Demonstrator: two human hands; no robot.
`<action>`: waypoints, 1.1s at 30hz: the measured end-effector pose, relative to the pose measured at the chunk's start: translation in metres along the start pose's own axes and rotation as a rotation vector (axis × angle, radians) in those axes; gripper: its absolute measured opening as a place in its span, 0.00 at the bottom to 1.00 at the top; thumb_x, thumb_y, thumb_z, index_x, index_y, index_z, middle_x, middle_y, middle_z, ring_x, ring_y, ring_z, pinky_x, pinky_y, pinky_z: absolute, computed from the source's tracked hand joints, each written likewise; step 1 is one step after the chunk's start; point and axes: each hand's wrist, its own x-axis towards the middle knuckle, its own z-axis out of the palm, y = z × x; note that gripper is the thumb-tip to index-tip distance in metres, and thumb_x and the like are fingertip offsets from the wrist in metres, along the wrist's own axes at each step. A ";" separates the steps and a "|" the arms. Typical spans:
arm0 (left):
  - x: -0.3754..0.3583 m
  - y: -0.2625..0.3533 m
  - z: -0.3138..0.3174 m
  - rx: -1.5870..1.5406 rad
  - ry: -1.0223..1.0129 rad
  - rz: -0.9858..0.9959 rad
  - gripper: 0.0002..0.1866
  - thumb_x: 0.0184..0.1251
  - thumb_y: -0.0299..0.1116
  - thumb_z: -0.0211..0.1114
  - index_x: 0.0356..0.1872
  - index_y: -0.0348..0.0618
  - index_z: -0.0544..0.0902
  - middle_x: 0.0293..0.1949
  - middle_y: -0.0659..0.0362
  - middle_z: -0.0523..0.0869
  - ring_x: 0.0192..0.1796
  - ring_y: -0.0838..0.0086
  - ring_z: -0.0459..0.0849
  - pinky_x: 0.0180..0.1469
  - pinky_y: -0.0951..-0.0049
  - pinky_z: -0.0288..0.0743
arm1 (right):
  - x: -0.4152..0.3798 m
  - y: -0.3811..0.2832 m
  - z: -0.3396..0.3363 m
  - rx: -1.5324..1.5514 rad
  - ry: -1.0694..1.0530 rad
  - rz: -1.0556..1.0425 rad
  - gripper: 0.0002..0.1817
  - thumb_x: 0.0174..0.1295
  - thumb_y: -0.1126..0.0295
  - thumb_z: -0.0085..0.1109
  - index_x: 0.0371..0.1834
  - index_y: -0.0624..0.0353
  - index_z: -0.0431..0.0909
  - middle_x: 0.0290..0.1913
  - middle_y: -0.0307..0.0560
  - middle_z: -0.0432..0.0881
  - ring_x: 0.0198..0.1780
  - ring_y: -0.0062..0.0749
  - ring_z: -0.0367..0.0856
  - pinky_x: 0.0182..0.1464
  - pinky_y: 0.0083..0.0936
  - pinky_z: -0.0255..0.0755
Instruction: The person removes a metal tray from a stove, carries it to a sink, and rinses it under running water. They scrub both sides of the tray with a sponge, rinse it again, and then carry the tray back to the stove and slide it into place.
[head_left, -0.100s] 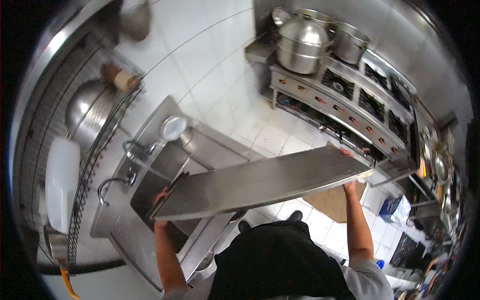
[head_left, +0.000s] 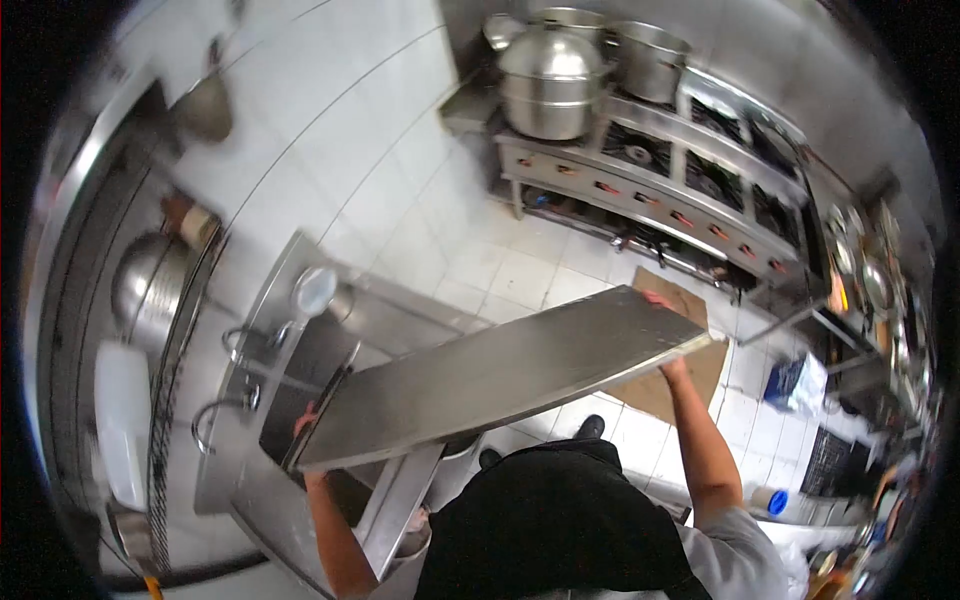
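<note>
- One metal panel [head_left: 500,378] slants through the middle from eight toward two o'clock, its left end above the sink [head_left: 396,492].
- Left hand [head_left: 315,478] grips the eight-o'clock end.
- Right hand [head_left: 675,369] grips near the two-o'clock end, above cardboard [head_left: 708,372].
- Stove [head_left: 625,190] with pots [head_left: 548,90] stands at one o'clock.

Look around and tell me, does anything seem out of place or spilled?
A brown cardboard sheet lies on the tiled floor near the stove, partly hidden by the metal panel you hold. It looks odd there and might catch a foot. I see no obvious spill, though blur could hide one.
</note>
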 end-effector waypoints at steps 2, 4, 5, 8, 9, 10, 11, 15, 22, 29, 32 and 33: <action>0.018 0.034 0.048 -0.186 0.138 -0.113 0.15 0.70 0.37 0.57 0.52 0.40 0.74 0.53 0.54 0.76 0.68 0.56 0.67 0.70 0.52 0.58 | -0.004 0.014 -0.037 0.006 0.063 0.064 0.17 0.66 0.71 0.53 0.58 0.62 0.72 0.63 0.52 0.72 0.68 0.40 0.66 0.70 0.39 0.58; 0.058 0.085 0.071 -0.093 0.056 -0.080 0.16 0.68 0.36 0.60 0.52 0.40 0.73 0.52 0.55 0.76 0.67 0.58 0.69 0.70 0.54 0.59 | -0.016 0.042 -0.063 0.027 0.301 0.268 0.13 0.67 0.67 0.52 0.48 0.63 0.76 0.52 0.55 0.79 0.61 0.37 0.75 0.65 0.33 0.65; 0.074 0.097 0.087 0.003 -0.027 -0.045 0.17 0.68 0.36 0.62 0.53 0.40 0.73 0.51 0.55 0.76 0.66 0.59 0.70 0.70 0.56 0.59 | -0.015 0.029 -0.083 -0.228 0.364 0.269 0.13 0.68 0.64 0.51 0.44 0.64 0.77 0.46 0.56 0.81 0.56 0.38 0.77 0.61 0.32 0.67; 0.132 0.105 0.129 0.196 -0.002 -0.405 0.19 0.65 0.38 0.67 0.50 0.39 0.73 0.46 0.57 0.78 0.56 0.66 0.77 0.61 0.67 0.68 | -0.011 -0.014 -0.148 -0.662 0.546 0.512 0.20 0.73 0.59 0.46 0.40 0.68 0.77 0.34 0.56 0.80 0.42 0.35 0.79 0.47 0.35 0.71; 0.160 0.123 0.161 0.195 -0.038 -0.383 0.19 0.65 0.38 0.67 0.50 0.39 0.73 0.46 0.57 0.78 0.56 0.66 0.77 0.61 0.67 0.68 | -0.008 -0.016 -0.179 -0.770 0.638 0.349 0.23 0.73 0.56 0.45 0.38 0.69 0.76 0.32 0.61 0.78 0.36 0.38 0.77 0.42 0.38 0.70; 0.193 0.151 0.212 0.231 -0.185 -0.406 0.16 0.63 0.33 0.67 0.47 0.39 0.74 0.44 0.58 0.79 0.51 0.69 0.79 0.56 0.69 0.71 | -0.001 -0.025 -0.220 -0.839 0.660 0.538 0.22 0.72 0.55 0.45 0.46 0.66 0.80 0.45 0.63 0.82 0.48 0.56 0.80 0.50 0.41 0.71; 0.215 0.169 0.261 0.258 -0.334 -0.436 0.14 0.61 0.28 0.68 0.45 0.39 0.76 0.42 0.60 0.80 0.46 0.72 0.80 0.52 0.71 0.74 | 0.001 -0.030 -0.266 -1.031 0.684 0.509 0.22 0.72 0.55 0.45 0.49 0.65 0.78 0.46 0.64 0.81 0.50 0.61 0.77 0.53 0.43 0.70; 0.245 0.158 0.473 -0.407 -0.382 -0.634 0.14 0.57 0.22 0.66 0.44 0.39 0.77 0.39 0.60 0.83 0.41 0.73 0.82 0.44 0.70 0.77 | 0.000 -0.090 -0.401 -1.290 0.968 0.365 0.21 0.68 0.57 0.53 0.52 0.63 0.78 0.46 0.59 0.83 0.50 0.54 0.80 0.53 0.41 0.70; 0.146 0.192 0.795 -0.522 -0.665 -0.764 0.20 0.48 0.17 0.64 0.47 0.28 0.77 0.39 0.55 0.82 0.38 0.70 0.82 0.41 0.72 0.75 | -0.103 -0.215 -0.297 -0.285 0.825 0.625 0.20 0.69 0.55 0.50 0.36 0.61 0.83 0.35 0.45 0.87 0.39 0.26 0.84 0.39 0.21 0.75; 0.050 0.173 0.929 -0.433 -0.608 -1.089 0.21 0.45 0.19 0.66 0.45 0.30 0.76 0.40 0.55 0.81 0.37 0.67 0.82 0.36 0.66 0.78 | -0.184 -0.117 -0.151 0.868 0.868 0.944 0.32 0.70 0.50 0.51 0.64 0.70 0.66 0.55 0.62 0.78 0.56 0.45 0.79 0.59 0.40 0.74; 0.003 0.172 0.943 -0.449 -0.607 -1.231 0.23 0.43 0.22 0.69 0.45 0.32 0.74 0.42 0.54 0.80 0.38 0.65 0.82 0.29 0.61 0.79 | -0.164 -0.040 -0.165 0.946 1.484 0.527 0.34 0.67 0.49 0.56 0.63 0.69 0.66 0.53 0.59 0.78 0.56 0.44 0.78 0.61 0.38 0.71; -0.014 0.167 0.946 -0.414 -0.582 -1.261 0.23 0.44 0.23 0.69 0.46 0.33 0.74 0.42 0.54 0.79 0.39 0.65 0.82 0.29 0.62 0.79 | -0.159 -0.019 -0.176 0.856 1.806 0.280 0.33 0.66 0.49 0.58 0.59 0.69 0.69 0.49 0.57 0.80 0.55 0.42 0.78 0.60 0.37 0.71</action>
